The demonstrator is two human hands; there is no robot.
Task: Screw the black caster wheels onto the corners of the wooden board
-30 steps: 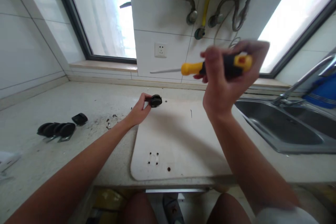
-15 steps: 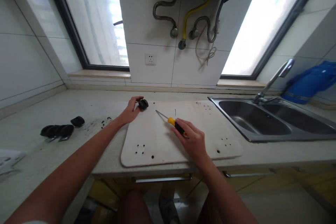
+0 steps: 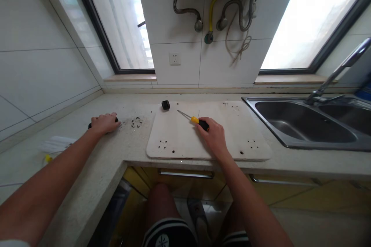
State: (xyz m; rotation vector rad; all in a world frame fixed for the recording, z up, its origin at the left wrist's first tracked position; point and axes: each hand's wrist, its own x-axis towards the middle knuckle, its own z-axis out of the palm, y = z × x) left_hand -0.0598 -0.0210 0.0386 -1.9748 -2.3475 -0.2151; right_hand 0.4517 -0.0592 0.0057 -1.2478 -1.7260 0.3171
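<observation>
My left hand (image 3: pixel 104 123) is on the counter at the left, its fingers curled over a black caster wheel (image 3: pixel 116 119). Another black caster part (image 3: pixel 89 125) peeks out beside the wrist side of that hand; the rest is hidden under it. In my right hand (image 3: pixel 213 133) is a screwdriver (image 3: pixel 194 119) with a yellow and black handle, its shaft pointing left over the white board (image 3: pixel 185 139). A single black caster wheel (image 3: pixel 165 105) stands untouched at the board's far left corner. Groups of small holes mark the other corners.
Small dark screws or bits (image 3: pixel 135 122) lie scattered on the counter left of the board. A double steel sink (image 3: pixel 278 139) with a tap (image 3: pixel 339 69) is at the right. Something whitish (image 3: pixel 56 144) lies near my left forearm. Pipes (image 3: pixel 213 11) hang on the wall.
My left hand has let go of the caster wheel at the board's corner and moved left to the other casters. My right hand still holds the screwdriver. The view has shifted.
</observation>
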